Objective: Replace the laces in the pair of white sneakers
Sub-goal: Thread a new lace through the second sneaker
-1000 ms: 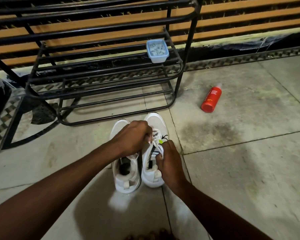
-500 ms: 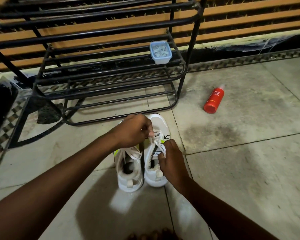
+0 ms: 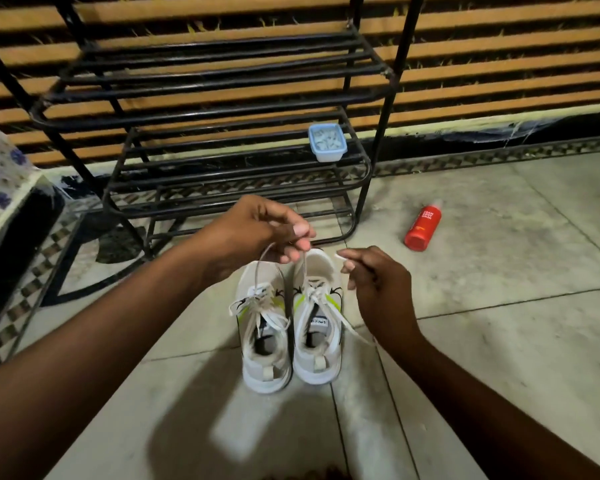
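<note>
Two white sneakers with yellow-green accents stand side by side on the tiled floor, toes pointing away: the left sneaker (image 3: 264,341) and the right sneaker (image 3: 318,344). Both have loose white laces. My left hand (image 3: 257,230) is raised above the toes and pinches a white lace (image 3: 303,268) that runs down to the right sneaker's eyelets; another strand of it droops towards the left sneaker. My right hand (image 3: 378,285), just right of the right sneaker, pinches a white lace tip between its fingers. A further strand trails from the right sneaker under my right wrist.
A black metal shoe rack (image 3: 222,188) stands just behind the sneakers, with a small blue plastic container (image 3: 327,143) on its lower shelf. A red bottle (image 3: 423,224) lies on the floor to the right. A patterned cloth-covered edge (image 3: 0,174) is at the far left.
Both hands have lifted off the right sneaker's lacing. My left hand rose and drew the lace upward; my right hand moved right and up with a lace tip.
</note>
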Available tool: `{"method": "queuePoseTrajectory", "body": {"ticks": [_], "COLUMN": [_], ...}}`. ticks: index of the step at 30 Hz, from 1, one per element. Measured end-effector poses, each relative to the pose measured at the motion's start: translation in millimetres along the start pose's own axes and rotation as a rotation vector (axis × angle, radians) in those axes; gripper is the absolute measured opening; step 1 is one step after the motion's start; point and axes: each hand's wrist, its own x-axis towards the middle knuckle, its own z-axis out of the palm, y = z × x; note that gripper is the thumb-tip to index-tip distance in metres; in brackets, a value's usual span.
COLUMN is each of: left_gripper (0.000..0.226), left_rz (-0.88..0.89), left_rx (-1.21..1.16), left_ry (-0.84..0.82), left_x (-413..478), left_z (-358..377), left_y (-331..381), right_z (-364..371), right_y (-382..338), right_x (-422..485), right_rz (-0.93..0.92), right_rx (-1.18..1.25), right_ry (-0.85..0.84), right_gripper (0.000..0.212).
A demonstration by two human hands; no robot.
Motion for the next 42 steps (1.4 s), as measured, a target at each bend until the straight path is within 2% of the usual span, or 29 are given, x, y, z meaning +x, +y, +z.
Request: {"method": "queuePoseTrajectory", "body": {"ticks": [4, 7, 11, 15, 20, 28, 33, 38, 42], "left_gripper": [0.029, 0.027, 0.011, 0.015, 0.021, 0.012, 0.014, 0.007, 0.004], "left_rz": [-0.064, -0.019, 0.045, 0.114, 0.232, 0.406, 0.378, 0.342, 0.309], "left_rx": [-0.208, -0.168, -0.031, 0.052, 0.148, 0.004, -0.156, -0.27, -0.376], "left_ry": [-0.045, -0.033, 0.139, 0.307, 0.377, 0.417, 0.465, 0.517, 0.494], "left_x": [-9, -16, -22, -20, -23, -26, -22, -21, -24], "left_z": [-5, -8, 1, 13, 20, 24, 24, 23, 26], "left_y": [24, 34, 41, 47, 55, 64, 66, 67, 69], "right_z": [-18, -28, -35, -41, -42, -32, -26, -23, -20], "right_y": [-42, -68, -101, -127, -142, -146, -148, -152, -154], "right_x": [27, 41, 52, 59, 62, 68, 68, 69, 69], "right_rz": [0.055, 0.1, 0.11, 0.099, 0.119, 0.134, 0.134, 0.133, 0.123], "right_rx": [0.251, 0.402, 0.511, 0.59, 0.585, 0.46, 0.448, 0.517, 0.551], "right_ry": [0.069, 0.083, 0.107, 0.067, 0.065, 0.148, 0.172, 0.192, 0.201], "right_gripper": [0.021, 0.016, 0.01, 0.007, 0.006, 0.009, 0.014, 0.02, 0.022]}}
